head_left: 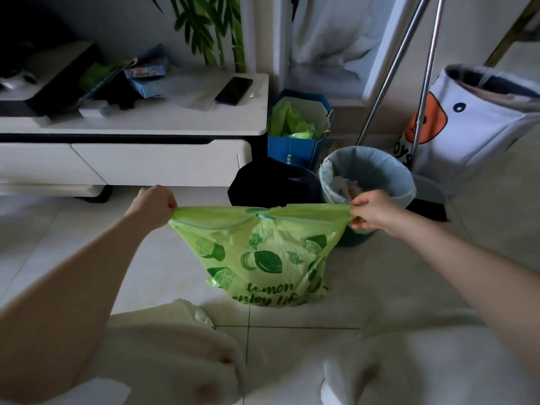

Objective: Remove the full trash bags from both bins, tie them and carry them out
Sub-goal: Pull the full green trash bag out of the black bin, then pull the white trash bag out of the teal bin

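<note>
bag [263,258] upright, mouth stretched left-right | left hand [153,204], right hand [372,210] pinching corners

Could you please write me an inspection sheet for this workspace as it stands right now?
Surface: pale tiled floor, bare near the bag.
Job's things: green bag out of its bin, resting on floor, top stretched flat, untied; blue-lined bin with its liner in place, rubbish inside.
Clutter: black bag; blue paper bag; phone on white cabinet.
Grippers: left hand and right hand pinch the bag's corners.
Cables: nothing seen.
Surroundings: plant, metal poles, white basket.
</note>
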